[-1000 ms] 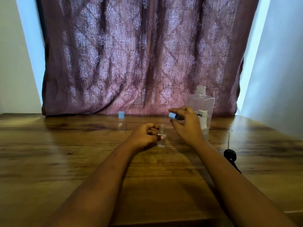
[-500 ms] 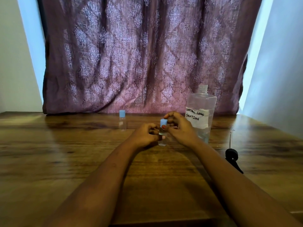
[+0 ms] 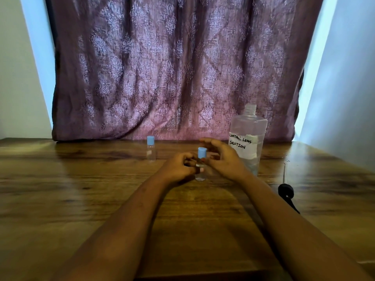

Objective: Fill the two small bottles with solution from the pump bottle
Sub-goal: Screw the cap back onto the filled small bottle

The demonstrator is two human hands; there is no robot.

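While left hand (image 3: 178, 168) pinches small bottle (image 3: 200, 171) | right hand (image 3: 224, 159) spread at cap's (image 3: 202, 152) 3 o'clock | I'd twist cap snug, bottle upright.

Table (image 3: 81, 199): glossy grained wood. Small bottle (image 3: 200, 173) in left grip: clear plastic, matt blue cap (image 3: 202, 152). Curtain (image 3: 172, 67) beyond: patterned woven cloth.

Bare table (image 3: 60, 199) left of small bottle (image 3: 151, 149)

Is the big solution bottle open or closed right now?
Open. The big bottle shows a bare threaded neck, and its black pump lies on the table beside it.
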